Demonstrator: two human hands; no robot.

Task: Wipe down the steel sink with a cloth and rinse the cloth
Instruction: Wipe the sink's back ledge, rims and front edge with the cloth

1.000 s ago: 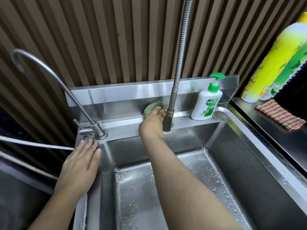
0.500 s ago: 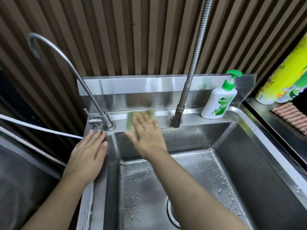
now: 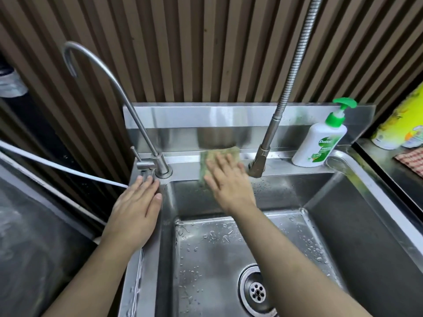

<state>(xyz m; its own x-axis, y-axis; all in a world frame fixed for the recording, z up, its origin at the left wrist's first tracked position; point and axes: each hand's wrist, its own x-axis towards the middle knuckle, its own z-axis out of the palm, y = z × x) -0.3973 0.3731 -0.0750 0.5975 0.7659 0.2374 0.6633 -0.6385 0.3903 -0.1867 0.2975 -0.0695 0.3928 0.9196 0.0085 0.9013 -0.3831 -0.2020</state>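
Note:
A green cloth lies flat on the back ledge of the steel sink, drooping a little over the ledge's front edge. My right hand presses on the cloth with flat, spread fingers and covers most of it. My left hand rests palm down on the sink's left rim, fingertips just short of the thin gooseneck tap. The basin floor is wet with droplets around the drain.
A flexible-hose faucet stands on the ledge just right of the cloth. A white pump soap bottle is further right. Yellow bottles and a checked cloth sit on the dark counter at right. A white hose crosses at left.
My right hand has slid the cloth left along the back ledge, from beside the hose faucet's base toward the middle, and flattened out on it. My left hand has stayed on the rim.

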